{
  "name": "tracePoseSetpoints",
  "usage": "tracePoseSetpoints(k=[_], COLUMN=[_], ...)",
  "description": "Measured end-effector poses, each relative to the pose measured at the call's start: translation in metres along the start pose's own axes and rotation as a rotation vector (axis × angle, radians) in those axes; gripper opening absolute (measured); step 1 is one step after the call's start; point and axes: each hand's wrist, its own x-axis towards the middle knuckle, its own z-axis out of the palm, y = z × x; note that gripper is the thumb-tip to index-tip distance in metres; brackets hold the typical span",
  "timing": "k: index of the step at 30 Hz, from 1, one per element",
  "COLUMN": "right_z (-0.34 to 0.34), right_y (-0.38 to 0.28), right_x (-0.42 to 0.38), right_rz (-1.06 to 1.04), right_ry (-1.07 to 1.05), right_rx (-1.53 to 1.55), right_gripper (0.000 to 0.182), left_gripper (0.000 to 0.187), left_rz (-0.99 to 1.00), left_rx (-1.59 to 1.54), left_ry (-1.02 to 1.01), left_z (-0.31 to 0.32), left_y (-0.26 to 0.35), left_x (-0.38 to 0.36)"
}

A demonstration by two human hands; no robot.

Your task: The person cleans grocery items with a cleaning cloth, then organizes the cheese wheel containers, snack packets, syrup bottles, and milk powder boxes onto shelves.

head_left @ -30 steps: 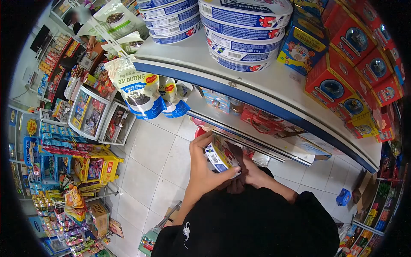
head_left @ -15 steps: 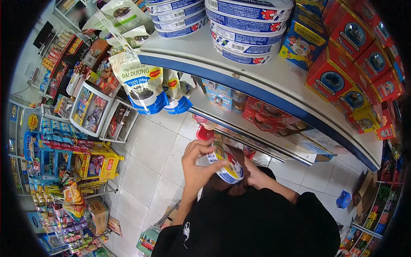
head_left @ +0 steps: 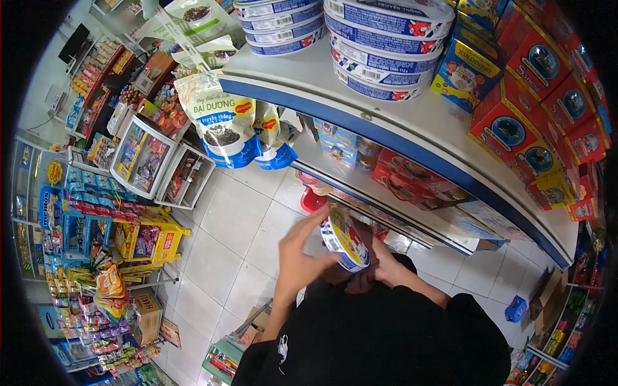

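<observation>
A round cheese box (head_left: 346, 239), blue and white with a yellow and red top, stands tilted on its edge in front of my chest. My left hand (head_left: 301, 249) grips its rim, the thumb at the lower side and the fingers at the upper side. On the far side of the box, my right hand (head_left: 389, 265) is closed on a brown cloth (head_left: 358, 281) that lies against the box. The box and cloth hide most of the right fingers.
Stacked round cheese boxes (head_left: 386, 55) and red Sanest boxes (head_left: 515, 125) stand on the shelf (head_left: 290, 80) above my hands. Hanging pouches (head_left: 222, 122) stick out at its left end. Candy racks (head_left: 84, 225) line the left, and a blue object (head_left: 515, 309) lies on the tiled floor.
The cheese box has turned slightly in my left hand, showing more of its printed side. My left fingers have shifted along the rim. The view has moved a little.
</observation>
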Motion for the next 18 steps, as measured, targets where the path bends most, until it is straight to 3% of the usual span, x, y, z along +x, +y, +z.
tracePoseSetpoints(k=[1,4,5,6,7,9,12,15,16,18], right_z=[0.010,0.018,0.017,0.011,0.020,0.017,-0.002,0.017,0.032,0.036], right_y=[-0.006,-0.027,-0.035,-0.041,-0.050,-0.064,-0.070,-0.090,-0.097,-0.101], right_x=[-0.003,-0.006,-0.006,-0.010,-0.014,-0.022,-0.016,-0.038,-0.048,-0.055], right_rz=[-0.064,-0.224,-0.268,-0.296,-0.388,-0.364,-0.449,-0.609,-0.606,-0.609], right_ry=[0.039,-0.002,-0.023,-0.195,-0.184,-0.132,0.019,-0.027,-0.066,-0.106], right_rx=[-0.019,-0.081,-0.092,-0.077,-0.143,-0.212,-0.555,-0.778,-0.734,-0.691], right_gripper=[0.051,0.049,0.050,0.054,0.056,0.049,0.045,0.049,0.050,0.048], left_gripper=[0.070,0.104,0.107,0.110,0.114,0.116,0.116,0.113,0.110,0.108], left_rz=[0.069,0.027,0.064,0.101,0.136,0.162,0.115,0.096,0.158,0.238], left_rx=[0.110,0.025,-0.019,-0.064,-0.110,-0.180,-0.209,-0.025,0.144,0.188], left_ry=[-0.060,-0.061,-0.065,-0.070,-0.078,-0.037,-0.033,-0.109,-0.112,-0.106], left_z=[-0.001,0.006,0.007,0.008,0.011,0.019,0.022,0.020,0.019,0.020], left_y=[0.007,0.018,0.016,0.011,0.006,0.003,0.002,0.011,0.015,0.011], left_x=[0.002,0.004,0.004,0.004,0.003,0.000,0.001,0.003,0.006,0.007])
